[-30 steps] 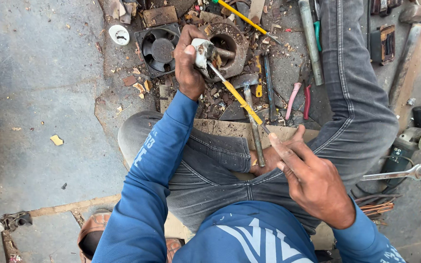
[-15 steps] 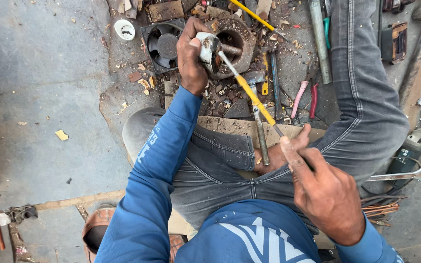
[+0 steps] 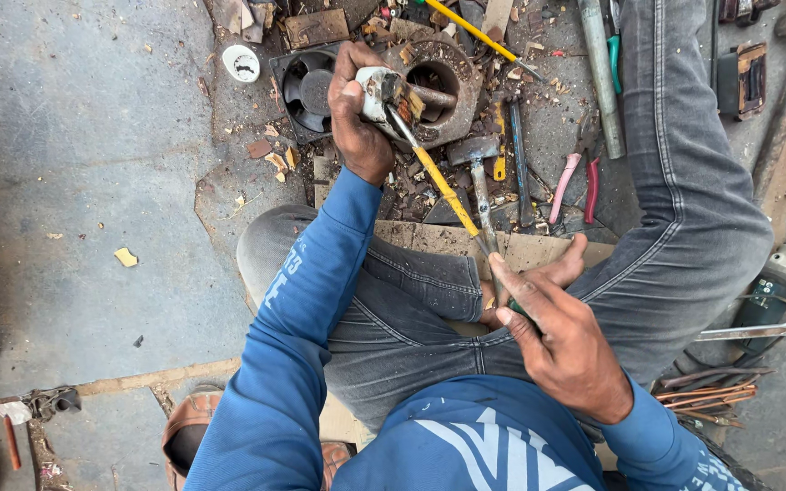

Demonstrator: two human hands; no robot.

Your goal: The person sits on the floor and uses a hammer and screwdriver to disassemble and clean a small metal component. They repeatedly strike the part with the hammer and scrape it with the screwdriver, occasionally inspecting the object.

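Note:
I sit on the ground with my legs spread. My left hand (image 3: 357, 118) grips a small whitish metal part (image 3: 377, 91) held over a round rusty motor housing (image 3: 443, 82). My right hand (image 3: 561, 332) holds the lower end of a yellow-handled screwdriver (image 3: 443, 186), whose metal tip is pressed into the part in my left hand. A hammer (image 3: 477, 177) lies on the ground just under the screwdriver's shaft.
A black fan frame (image 3: 307, 86) and a white round cap (image 3: 241, 64) lie left of the housing. Pink-handled pliers (image 3: 575, 186), a second yellow screwdriver (image 3: 470, 32), a metal pipe (image 3: 598, 73) and scrap litter the ground. A wrench (image 3: 761, 329) and copper wires (image 3: 707, 397) lie at right.
My left hand with the part and the screwdriver have shifted slightly left in view as the head camera moved; my right hand has stayed on the screwdriver's lower end.

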